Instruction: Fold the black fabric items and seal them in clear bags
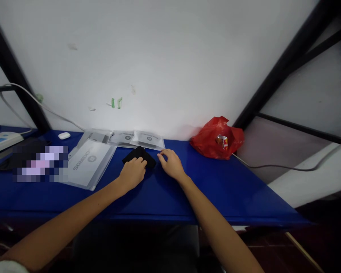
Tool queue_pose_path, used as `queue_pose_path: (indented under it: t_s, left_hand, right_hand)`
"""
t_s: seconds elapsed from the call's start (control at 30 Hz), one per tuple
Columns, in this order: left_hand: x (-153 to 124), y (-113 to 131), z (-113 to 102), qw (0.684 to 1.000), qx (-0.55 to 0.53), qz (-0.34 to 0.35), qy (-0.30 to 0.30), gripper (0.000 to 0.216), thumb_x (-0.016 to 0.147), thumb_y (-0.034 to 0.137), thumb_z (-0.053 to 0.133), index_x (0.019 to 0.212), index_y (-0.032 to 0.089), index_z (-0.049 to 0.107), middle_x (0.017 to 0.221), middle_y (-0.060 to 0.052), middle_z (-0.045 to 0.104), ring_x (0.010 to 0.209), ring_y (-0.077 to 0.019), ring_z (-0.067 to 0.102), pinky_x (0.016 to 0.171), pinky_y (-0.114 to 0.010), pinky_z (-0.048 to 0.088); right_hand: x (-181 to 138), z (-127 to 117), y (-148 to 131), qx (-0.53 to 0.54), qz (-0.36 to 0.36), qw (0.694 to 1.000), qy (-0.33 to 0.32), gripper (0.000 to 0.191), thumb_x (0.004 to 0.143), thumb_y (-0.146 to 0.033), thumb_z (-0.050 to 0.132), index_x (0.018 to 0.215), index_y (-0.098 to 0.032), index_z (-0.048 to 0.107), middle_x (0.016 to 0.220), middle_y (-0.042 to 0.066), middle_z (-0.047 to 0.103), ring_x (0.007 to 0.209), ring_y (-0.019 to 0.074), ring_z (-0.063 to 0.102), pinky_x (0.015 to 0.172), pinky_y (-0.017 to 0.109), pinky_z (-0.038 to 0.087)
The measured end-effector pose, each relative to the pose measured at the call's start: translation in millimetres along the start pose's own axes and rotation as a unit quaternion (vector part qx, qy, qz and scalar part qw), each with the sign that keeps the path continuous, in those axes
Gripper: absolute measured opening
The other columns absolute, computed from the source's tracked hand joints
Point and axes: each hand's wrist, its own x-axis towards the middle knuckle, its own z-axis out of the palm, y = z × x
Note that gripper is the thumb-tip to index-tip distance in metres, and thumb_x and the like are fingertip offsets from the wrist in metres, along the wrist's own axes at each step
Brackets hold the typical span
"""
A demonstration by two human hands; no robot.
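A small black folded cloth (139, 154) lies on the blue table (221, 189) near the wall. My left hand (133, 171) rests on the cloth's near edge, fingers curled down onto it. My right hand (170, 163) lies just right of the cloth, fingers bent, fingertips touching the table beside the cloth's right corner. Whether either hand grips the cloth is hard to tell.
Several clear plastic packets with printed white inserts (88, 161) lie left of the cloth and along the wall (147, 139). A red plastic bag (216, 138) with a small can sits at the right. A white earbud case (64, 135), cables and a black frame border the table.
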Motion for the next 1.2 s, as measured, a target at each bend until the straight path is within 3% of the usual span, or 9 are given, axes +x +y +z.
queue_pose_path:
  t_s: [0.17, 0.27, 0.4, 0.47, 0.6, 0.77, 0.97, 1.1, 1.2]
  left_hand:
    - [-0.9, -0.6, -22.2, 0.982, -0.181, -0.04, 0.047, 0.017, 0.086, 0.02, 0.046, 0.09, 0.019, 0.063, 0.087, -0.004, 0.068, 0.08, -0.0199, 0.064, 0.07, -0.031, 0.048]
    - [-0.3, -18.9, -36.4, 0.948, -0.268, -0.124, 0.12, 0.017, 0.085, 0.022, 0.047, 0.094, 0.017, 0.061, 0.089, -0.005, 0.068, 0.085, -0.0201, 0.063, 0.075, -0.031, 0.049]
    - [-9.2, -49.3, -37.5, 0.927, -0.19, -0.234, 0.225, 0.034, 0.084, 0.025, 0.048, 0.116, 0.013, 0.052, 0.115, -0.013, 0.06, 0.101, -0.025, 0.059, 0.086, -0.037, 0.047]
    - [-17.5, -57.7, -29.1, 0.943, -0.144, -0.228, 0.194, 0.037, 0.086, 0.027, 0.045, 0.12, 0.015, 0.049, 0.121, -0.013, 0.057, 0.103, -0.0256, 0.058, 0.086, -0.039, 0.047]
    - [-31.0, -58.0, -8.3, 0.979, -0.115, -0.169, 0.022, 0.038, 0.089, 0.046, 0.038, 0.102, 0.017, 0.06, 0.108, -0.011, 0.062, 0.099, -0.027, 0.058, 0.082, -0.04, 0.047]
    - [-29.3, -47.0, -3.4, 0.991, -0.036, -0.13, -0.019, 0.034, 0.084, 0.04, 0.048, 0.101, 0.012, 0.06, 0.105, -0.014, 0.061, 0.098, -0.029, 0.057, 0.081, -0.038, 0.046]
    - [-25.9, -50.2, -37.3, 0.976, -0.099, -0.191, 0.023, 0.023, 0.084, 0.026, 0.04, 0.088, 0.018, 0.062, 0.084, -0.007, 0.065, 0.081, -0.0224, 0.062, 0.069, -0.032, 0.046]
    - [-31.6, -60.2, -50.3, 0.952, -0.009, -0.28, 0.126, 0.033, 0.084, 0.025, 0.041, 0.11, 0.012, 0.056, 0.109, -0.014, 0.062, 0.099, -0.0286, 0.058, 0.077, -0.038, 0.046]
    - [-31.3, -57.8, -42.3, 0.971, 0.031, -0.203, 0.123, 0.037, 0.088, 0.021, 0.035, 0.12, 0.013, 0.051, 0.119, -0.013, 0.057, 0.108, -0.0268, 0.053, 0.084, -0.037, 0.045]
  right_hand:
    - [0.5, -3.2, -1.0, 0.007, 0.0, 0.999, 0.034, 0.018, 0.088, -0.028, 0.047, 0.085, -0.02, 0.063, 0.1, 0.009, 0.066, 0.098, 0.022, 0.057, 0.088, 0.036, 0.043]
    - [1.0, -4.2, -1.1, 0.015, 0.0, 0.999, 0.047, 0.019, 0.089, -0.028, 0.046, 0.087, -0.02, 0.063, 0.1, 0.009, 0.066, 0.097, 0.0227, 0.058, 0.088, 0.037, 0.043]
    - [0.6, -6.0, -4.4, 0.028, -0.006, 0.998, 0.063, 0.019, 0.089, -0.028, 0.046, 0.087, -0.019, 0.062, 0.101, 0.01, 0.066, 0.095, 0.0224, 0.058, 0.088, 0.036, 0.043]
    - [-1.4, -7.3, -9.7, 0.044, -0.019, 0.997, 0.062, 0.018, 0.089, -0.029, 0.047, 0.086, -0.019, 0.062, 0.103, 0.01, 0.065, 0.098, 0.0221, 0.057, 0.09, 0.036, 0.042]
    - [-9.0, -7.4, -24.8, 0.094, -0.098, 0.99, -0.025, 0.017, 0.086, -0.035, 0.055, 0.08, -0.02, 0.062, 0.11, 0.008, 0.063, 0.106, 0.0202, 0.056, 0.094, 0.036, 0.041]
    - [-14.1, -1.6, -31.5, 0.063, -0.13, 0.975, -0.168, 0.019, 0.074, -0.036, 0.07, 0.08, -0.02, 0.064, 0.119, 0.01, 0.06, 0.111, 0.0235, 0.054, 0.096, 0.042, 0.04]
    - [-7.8, -13.9, -17.2, -0.041, -0.07, 0.98, -0.182, 0.006, 0.074, -0.014, 0.061, 0.074, -0.019, 0.064, 0.113, 0.009, 0.064, 0.11, 0.0231, 0.055, 0.095, 0.037, 0.041]
    - [-3.8, -26.2, -10.6, -0.116, -0.013, 0.978, -0.171, 0.014, 0.081, -0.018, 0.054, 0.073, -0.018, 0.066, 0.113, 0.01, 0.064, 0.112, 0.0242, 0.054, 0.097, 0.038, 0.038]
    - [-2.1, -32.2, -10.1, -0.115, -0.017, 0.981, -0.156, 0.023, 0.088, -0.028, 0.048, 0.077, -0.019, 0.066, 0.107, 0.009, 0.066, 0.108, 0.0227, 0.056, 0.094, 0.037, 0.039]
